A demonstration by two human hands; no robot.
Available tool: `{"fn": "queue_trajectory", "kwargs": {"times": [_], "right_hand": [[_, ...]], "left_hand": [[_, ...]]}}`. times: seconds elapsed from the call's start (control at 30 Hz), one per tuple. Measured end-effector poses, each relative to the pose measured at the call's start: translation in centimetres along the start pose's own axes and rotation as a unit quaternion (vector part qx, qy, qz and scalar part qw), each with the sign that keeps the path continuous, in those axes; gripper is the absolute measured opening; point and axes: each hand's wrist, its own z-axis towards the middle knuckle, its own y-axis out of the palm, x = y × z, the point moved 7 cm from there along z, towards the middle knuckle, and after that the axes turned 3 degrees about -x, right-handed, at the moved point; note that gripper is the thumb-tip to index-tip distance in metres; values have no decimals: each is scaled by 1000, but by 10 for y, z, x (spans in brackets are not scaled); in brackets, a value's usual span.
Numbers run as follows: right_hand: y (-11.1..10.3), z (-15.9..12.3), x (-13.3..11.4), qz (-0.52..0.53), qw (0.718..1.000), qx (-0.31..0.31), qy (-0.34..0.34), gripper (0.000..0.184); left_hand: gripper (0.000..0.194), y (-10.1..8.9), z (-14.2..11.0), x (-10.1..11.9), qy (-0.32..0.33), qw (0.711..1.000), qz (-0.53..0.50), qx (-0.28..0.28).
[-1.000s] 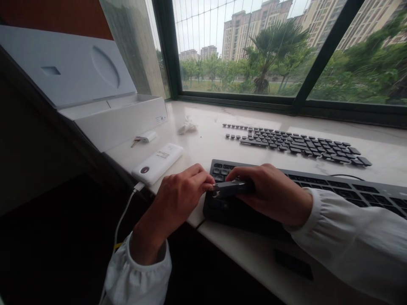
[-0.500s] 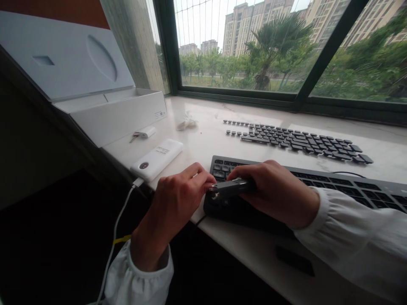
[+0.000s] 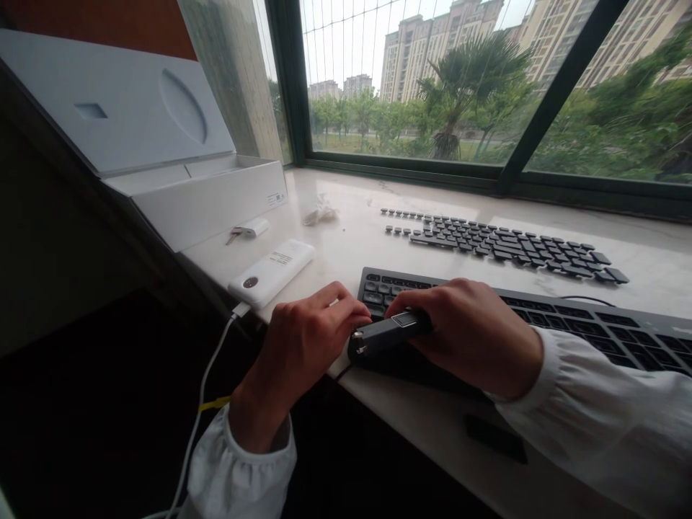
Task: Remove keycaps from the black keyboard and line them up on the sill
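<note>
A dark grey keyboard [image 3: 546,306] lies along the front of the windowsill-like counter. Several keycaps are still on its left end, while open sockets show farther right. My right hand [image 3: 470,335] is closed around a dark grey keycap puller [image 3: 394,330], whose metal prongs point left over the keyboard's near left corner. My left hand [image 3: 308,331] has its thumb and fingers pinched together at the keyboard's left edge, just above the puller's tip. Whatever those fingertips hold, if anything, is hidden. Loose keycaps [image 3: 502,241] lie in rows behind the keyboard.
At left, a white power bank [image 3: 273,272] has a white cable [image 3: 202,389] hanging off the counter edge. Behind it are a small white item [image 3: 253,228], crumpled white material [image 3: 321,209] and an open white box [image 3: 227,194]. A dark flat piece [image 3: 494,437] lies near the front edge.
The puller's tip has swung slightly down and left, away from my left fingertips, and its top face now shows more. My left fingers have shifted slightly right. The whole view has shifted a little.
</note>
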Motion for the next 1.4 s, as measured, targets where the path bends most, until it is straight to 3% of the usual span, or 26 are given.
{"fn": "queue_trajectory", "kwargs": {"times": [0.3,0.73,1.4], "right_hand": [[-1,-5,-12,-44,998,7,-43,23],[4,-7,-11,-30,997,21,-74,28],[4,-7,-11,-28,997,19,-74,29]], "left_hand": [[22,0,-2,-2,6,1000,-23,2],[23,3,-5,-8,31,999,-31,9],[28,6,0,3,87,994,70,-12]]}}
